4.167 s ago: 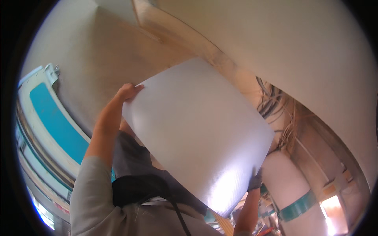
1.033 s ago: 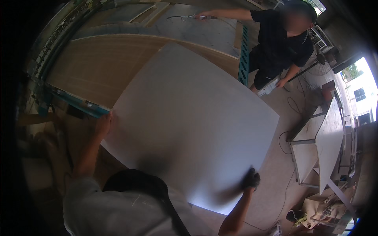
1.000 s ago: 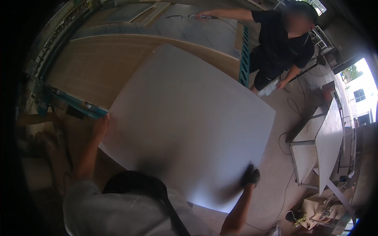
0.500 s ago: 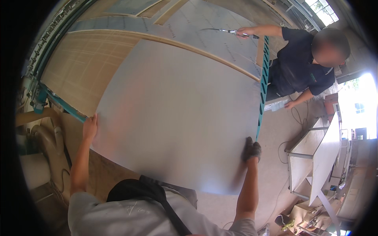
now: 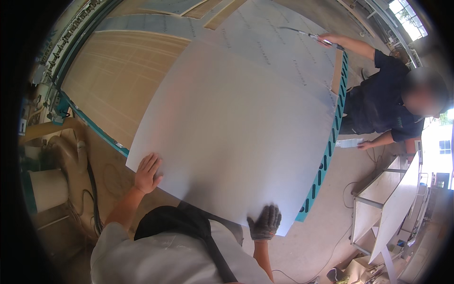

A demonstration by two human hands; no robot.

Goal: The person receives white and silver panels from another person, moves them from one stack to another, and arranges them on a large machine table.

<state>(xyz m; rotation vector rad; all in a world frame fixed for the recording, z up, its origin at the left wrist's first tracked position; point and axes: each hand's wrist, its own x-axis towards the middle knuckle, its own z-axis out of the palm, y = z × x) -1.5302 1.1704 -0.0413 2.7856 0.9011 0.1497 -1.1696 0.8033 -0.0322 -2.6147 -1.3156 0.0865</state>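
Observation:
A large, smooth silver-grey sheet (image 5: pixel 227 128) lies across the wooden machine bed (image 5: pixel 127 71), its near edge in front of my body. On its near left corner area my bare left hand (image 5: pixel 149 173) rests flat, fingers stretched out. My right hand (image 5: pixel 266 222), in a dark grey glove, is laid on the near right part of the sheet with its fingers spread and thumb out. Neither hand grips anything. Beyond the sheet's far edge shows another grey sheet (image 5: pixel 265 42) with rows of printed marks.
A teal slotted rail (image 5: pixel 326 163) runs along the right side of the bed. Past it, a co-worker (image 5: pixel 378 99) in dark clothes holds a tool with a long curved thin nozzle (image 5: pixel 300 31). White panels on a rack (image 5: pixel 392 203) stand at right; a thick tan hose (image 5: pixel 66 151) lies left.
The silver-grey sheet has moved forward onto the bed, covering the wooden strip. Both hands have gone from holding its side edges to lying flat on top.

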